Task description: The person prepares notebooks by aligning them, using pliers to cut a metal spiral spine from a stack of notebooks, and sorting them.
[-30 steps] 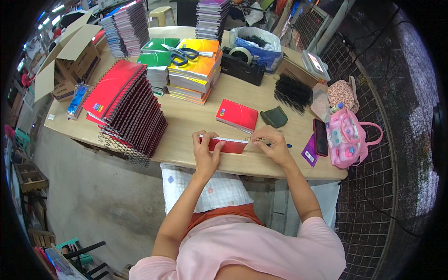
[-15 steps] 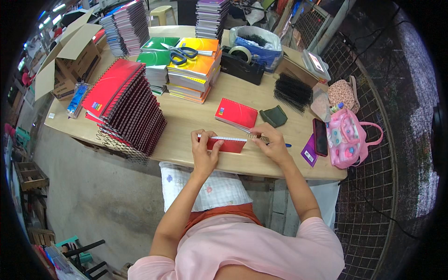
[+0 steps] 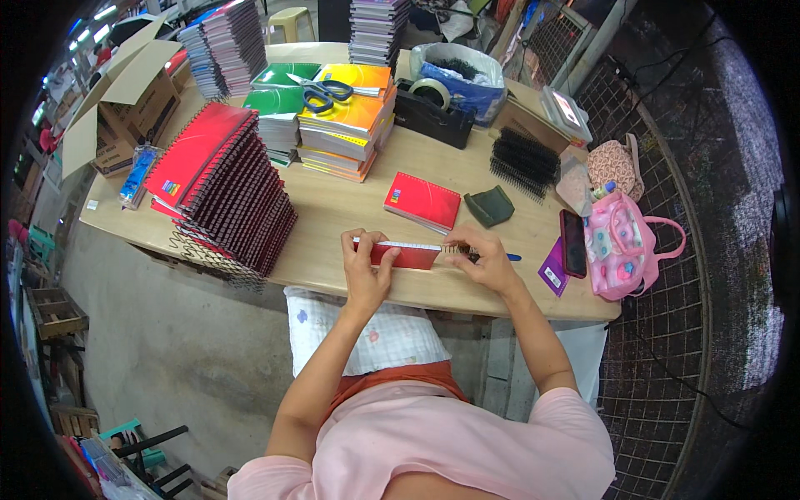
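Observation:
My left hand [image 3: 367,265] is closed around the left end of a small red notebook [image 3: 414,257], tilted up so its white page edge faces upward. In my right hand [image 3: 483,262], pinched between thumb and fingers, is a dark binding coil [image 3: 452,249]. The coil's left end is at the notebook's right corner; whether it has entered the holes is too small to tell. Just beyond lies another red notebook [image 3: 422,202], flat on the table, with a dark green folded pouch [image 3: 489,207] to its right. A blue pen [image 3: 515,257] shows partly beside my right hand.
A tall stack of spiral-bound red notebooks [image 3: 218,187] stands at left. Behind are green notebooks [image 3: 275,101], orange ones [image 3: 354,118] with scissors [image 3: 320,93] on top, and a tape dispenser [image 3: 433,121]. Black coils [image 3: 523,162], a phone [image 3: 572,242] and a pink bag [image 3: 617,250] lie right.
My right hand has shifted slightly, and more of the coil shows between its fingers and the notebook. The left hand keeps its hold on the notebook, almost unmoved.

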Available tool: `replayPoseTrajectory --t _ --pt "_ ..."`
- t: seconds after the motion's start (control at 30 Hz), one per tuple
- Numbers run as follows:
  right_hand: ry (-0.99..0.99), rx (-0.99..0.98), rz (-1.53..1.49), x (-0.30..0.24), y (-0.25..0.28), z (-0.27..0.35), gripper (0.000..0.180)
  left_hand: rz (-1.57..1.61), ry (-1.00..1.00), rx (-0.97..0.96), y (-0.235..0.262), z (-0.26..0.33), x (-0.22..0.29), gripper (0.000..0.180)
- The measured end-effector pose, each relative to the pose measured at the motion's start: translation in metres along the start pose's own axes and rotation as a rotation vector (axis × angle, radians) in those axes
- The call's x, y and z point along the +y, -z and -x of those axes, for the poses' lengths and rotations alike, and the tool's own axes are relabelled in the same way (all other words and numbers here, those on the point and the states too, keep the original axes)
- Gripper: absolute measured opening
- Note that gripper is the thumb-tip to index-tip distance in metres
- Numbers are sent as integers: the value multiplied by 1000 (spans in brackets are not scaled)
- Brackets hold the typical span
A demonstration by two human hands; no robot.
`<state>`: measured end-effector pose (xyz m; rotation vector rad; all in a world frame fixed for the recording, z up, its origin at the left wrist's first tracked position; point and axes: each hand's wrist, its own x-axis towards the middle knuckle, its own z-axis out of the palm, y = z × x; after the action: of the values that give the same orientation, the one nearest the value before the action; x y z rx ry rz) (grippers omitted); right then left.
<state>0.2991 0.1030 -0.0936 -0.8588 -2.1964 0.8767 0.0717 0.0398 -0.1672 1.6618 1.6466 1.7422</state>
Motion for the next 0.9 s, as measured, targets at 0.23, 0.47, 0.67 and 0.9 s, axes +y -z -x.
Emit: replayPoseTrajectory --t 0.23,0.47,0.67,0.9 --pt "14 -2 -4 0 2 -3 16 -10 -19 -9 1 -1 5 26" --pt "-13 -42 167 -7 -4 -4 19 7 -6 -3 0 1 2 26" --pt "101 32 307 -9 -14 -6 21 11 -2 -13 -1 3 1 27" --pt "135 113 603 -6 -2 -24 29 -7 -7 -26 4 4 2 36"
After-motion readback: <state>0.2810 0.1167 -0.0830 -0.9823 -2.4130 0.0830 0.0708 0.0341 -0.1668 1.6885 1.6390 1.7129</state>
